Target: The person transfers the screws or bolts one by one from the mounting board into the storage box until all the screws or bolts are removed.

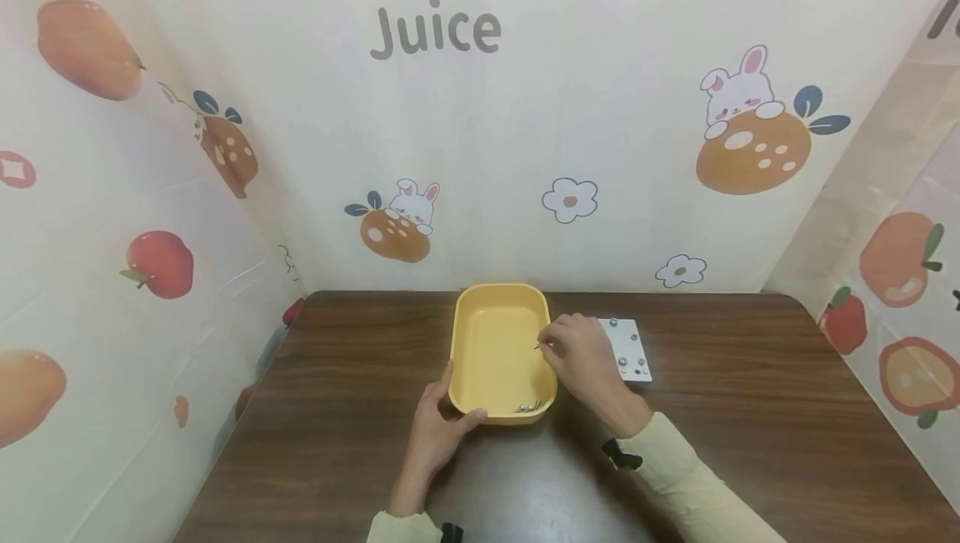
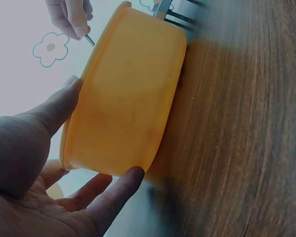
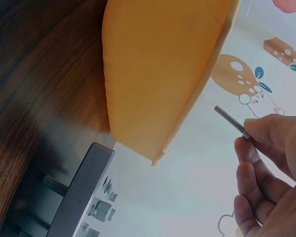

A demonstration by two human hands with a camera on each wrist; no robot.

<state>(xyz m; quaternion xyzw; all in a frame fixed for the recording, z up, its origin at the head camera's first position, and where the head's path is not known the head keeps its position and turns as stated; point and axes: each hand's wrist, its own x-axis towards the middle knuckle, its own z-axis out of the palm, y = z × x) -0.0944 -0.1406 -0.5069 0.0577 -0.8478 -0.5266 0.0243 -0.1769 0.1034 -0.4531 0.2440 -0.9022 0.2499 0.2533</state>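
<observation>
Right hand (image 1: pixel 577 356) grasping small metal screw (image 3: pixel 231 120) by head end, between thumb and forefinger; screw above right rim of yellow tray (image 1: pixel 498 351), shaft pointing left over tray; left hand (image 1: pixel 437 430) gripping tray at near left corner, thumb on near rim, fingers along left side; screw well to right and far of left hand; loose screws (image 1: pixel 527 407) in tray's near right corner; white plate (image 1: pixel 628 345) with bolts just right of right hand; tray and plate on wooden table (image 1: pixel 352 360).
</observation>
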